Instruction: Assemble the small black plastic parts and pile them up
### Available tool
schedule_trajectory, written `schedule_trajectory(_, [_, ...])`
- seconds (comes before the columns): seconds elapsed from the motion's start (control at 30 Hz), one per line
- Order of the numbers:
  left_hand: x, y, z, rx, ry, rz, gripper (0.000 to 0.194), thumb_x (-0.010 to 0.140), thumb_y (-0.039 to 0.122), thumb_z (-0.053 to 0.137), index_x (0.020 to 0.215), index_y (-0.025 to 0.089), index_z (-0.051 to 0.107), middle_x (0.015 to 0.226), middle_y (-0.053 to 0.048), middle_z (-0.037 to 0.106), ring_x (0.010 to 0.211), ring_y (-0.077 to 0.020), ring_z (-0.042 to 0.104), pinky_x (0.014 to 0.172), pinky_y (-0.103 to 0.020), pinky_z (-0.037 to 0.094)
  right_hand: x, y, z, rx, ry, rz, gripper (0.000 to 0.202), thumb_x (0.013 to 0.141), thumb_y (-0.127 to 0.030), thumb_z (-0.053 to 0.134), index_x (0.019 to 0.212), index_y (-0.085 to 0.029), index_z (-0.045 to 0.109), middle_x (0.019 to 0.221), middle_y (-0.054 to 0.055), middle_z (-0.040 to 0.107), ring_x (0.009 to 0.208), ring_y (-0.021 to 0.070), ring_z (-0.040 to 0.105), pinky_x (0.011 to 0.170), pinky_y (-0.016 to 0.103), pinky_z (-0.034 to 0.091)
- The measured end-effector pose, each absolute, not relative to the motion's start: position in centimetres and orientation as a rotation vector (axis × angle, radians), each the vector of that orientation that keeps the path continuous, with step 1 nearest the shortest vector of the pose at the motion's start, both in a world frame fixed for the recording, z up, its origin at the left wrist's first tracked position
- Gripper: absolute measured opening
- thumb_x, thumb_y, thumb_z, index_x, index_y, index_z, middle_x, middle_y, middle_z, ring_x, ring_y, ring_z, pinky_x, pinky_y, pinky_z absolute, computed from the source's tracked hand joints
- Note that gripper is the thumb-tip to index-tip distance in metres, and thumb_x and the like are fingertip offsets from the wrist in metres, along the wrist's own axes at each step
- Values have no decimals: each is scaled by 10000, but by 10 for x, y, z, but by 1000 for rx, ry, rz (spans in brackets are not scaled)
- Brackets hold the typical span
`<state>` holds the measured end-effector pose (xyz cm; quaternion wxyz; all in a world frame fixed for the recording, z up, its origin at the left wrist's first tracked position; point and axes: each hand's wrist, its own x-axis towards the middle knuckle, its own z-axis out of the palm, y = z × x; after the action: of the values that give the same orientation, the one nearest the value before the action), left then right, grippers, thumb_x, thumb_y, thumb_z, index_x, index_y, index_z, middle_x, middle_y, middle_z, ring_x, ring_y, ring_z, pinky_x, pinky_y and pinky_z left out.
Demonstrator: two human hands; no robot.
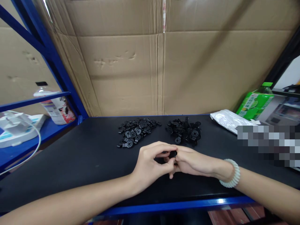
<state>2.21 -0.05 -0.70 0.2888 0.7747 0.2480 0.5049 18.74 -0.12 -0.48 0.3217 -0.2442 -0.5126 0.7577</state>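
Both hands meet above the front part of the black tabletop (98,165). Between the fingertips of my left hand (154,161) is a small black part (173,154), pinched by thumb and fingers. My right hand (189,160) closes on the same part from the right, its fingers partly hidden behind the left ones; a pale coiled band is on that wrist. Behind the hands lie two piles of small black plastic parts: a left pile (133,132) with round slotted discs facing up, and a right pile (185,129), more jumbled.
A silvery plastic bag (231,120) lies at the back right, beside a green-labelled bottle (255,103). At left, a power strip (21,131) with a white cable and another bottle (57,107) stand on a blue shelf. Cardboard (126,72) walls the back.
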Motion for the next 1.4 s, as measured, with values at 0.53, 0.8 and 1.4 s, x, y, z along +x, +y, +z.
schedule_trajectory(0.53, [23,1,-5,1967,741,1428,207,694,21,670,818,143,783,836,-81,768,753,-187,721,691,-246,596,182,-3,-12,-573,-1305,1877,270,809,-136,535,1067,-202,578,996,21,544,961,146,509,1009,434,397])
schedule_trajectory(0.8, [19,10,0,1412,814,1327,125,746,127,691,840,161,767,766,-28,764,682,-136,705,665,-196,585,187,-3,-8,-554,-1331,1848,292,842,-180,573,1130,-211,537,889,-9,501,862,115,516,1002,450,428])
schedule_trajectory(1.4, [15,6,-8,1436,918,1077,235,751,139,692,985,116,697,913,-98,750,882,-198,710,863,-324,568,246,30,19,-1177,-2085,-204,421,772,-203,585,1186,-182,512,1167,133,527,1117,299,474,966,515,396])
